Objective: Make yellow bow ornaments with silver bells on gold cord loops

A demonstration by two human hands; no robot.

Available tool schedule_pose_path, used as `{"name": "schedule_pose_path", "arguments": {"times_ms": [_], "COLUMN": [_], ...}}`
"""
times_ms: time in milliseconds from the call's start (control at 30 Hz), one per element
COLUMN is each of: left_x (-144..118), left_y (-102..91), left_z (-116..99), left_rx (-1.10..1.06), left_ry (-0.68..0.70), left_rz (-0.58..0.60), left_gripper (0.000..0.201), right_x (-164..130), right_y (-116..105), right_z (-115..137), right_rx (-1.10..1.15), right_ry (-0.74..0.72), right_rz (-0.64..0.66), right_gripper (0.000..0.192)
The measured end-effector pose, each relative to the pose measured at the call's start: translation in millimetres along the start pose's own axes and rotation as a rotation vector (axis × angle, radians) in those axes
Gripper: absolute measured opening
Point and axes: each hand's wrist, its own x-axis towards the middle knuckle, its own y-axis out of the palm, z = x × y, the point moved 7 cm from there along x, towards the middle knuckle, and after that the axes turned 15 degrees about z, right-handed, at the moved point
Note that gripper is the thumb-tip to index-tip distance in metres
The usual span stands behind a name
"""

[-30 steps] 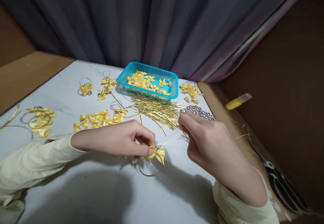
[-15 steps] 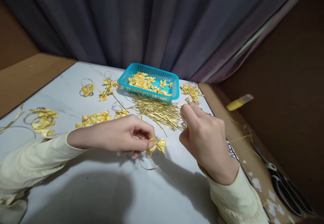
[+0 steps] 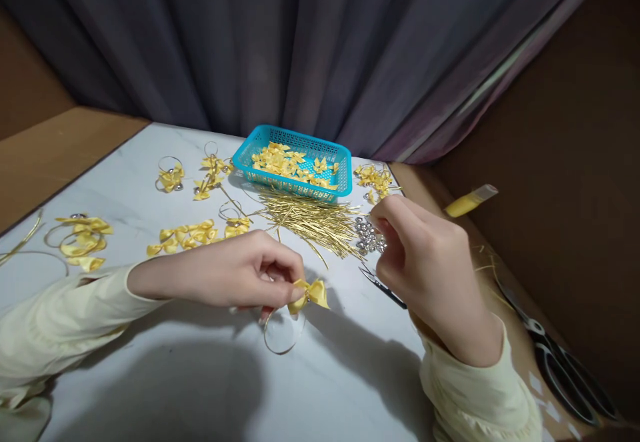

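Note:
My left hand (image 3: 250,272) pinches a yellow ribbon bow (image 3: 316,293) between thumb and fingertips. A thin gold wire loop (image 3: 280,352) hangs below the bow. Further right, my right hand (image 3: 425,262) is raised above the table with its fingers curled in; whatever they hold is hidden. Just left of its fingers lies a heap of small silver bells (image 3: 369,234). A dark, pointed metal tool (image 3: 384,286) lies partly behind that hand. Between and beyond my hands spreads a pile of gold wire pieces (image 3: 310,222).
A blue basket (image 3: 293,187) of yellow bows stands at the back. Finished-looking bows with wire loops (image 3: 83,235) lie in groups on the left, and more bows (image 3: 375,179) at back right. Black-handled scissors (image 3: 565,369) and a yellow tube (image 3: 470,201) lie at the right.
My right hand has moved right, uncovering the silver bells and the pointed tool. The wire loop below the bow now shows as a rounder ring; my left hand keeps its pinch.

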Motion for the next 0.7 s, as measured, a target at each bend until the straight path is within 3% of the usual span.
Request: {"name": "schedule_pose_path", "arguments": {"times_ms": [400,567,700], "left_x": [2.9,5.5,9.5], "left_y": [-3.4,-7.8,-14.7], "left_z": [-2.0,0.5,8.0], "left_rx": [0.087,0.096,0.075], "left_ry": [0.004,-0.009,-0.042], "left_rz": [-0.079,-0.103,-0.116], "left_gripper": [0.015,0.022,0.028], "right_x": [-7.7,-12.5,-9.0], "right_y": [-15.6,-24.3,-18.7], "right_z": [11.4,14.8,10.5], "right_rx": [0.302,0.386,0.384], "right_ry": [-0.143,-0.194,-0.184], "right_rz": [0.0,-0.025,0.066], "right_gripper": [0.023,0.018,0.017]}}
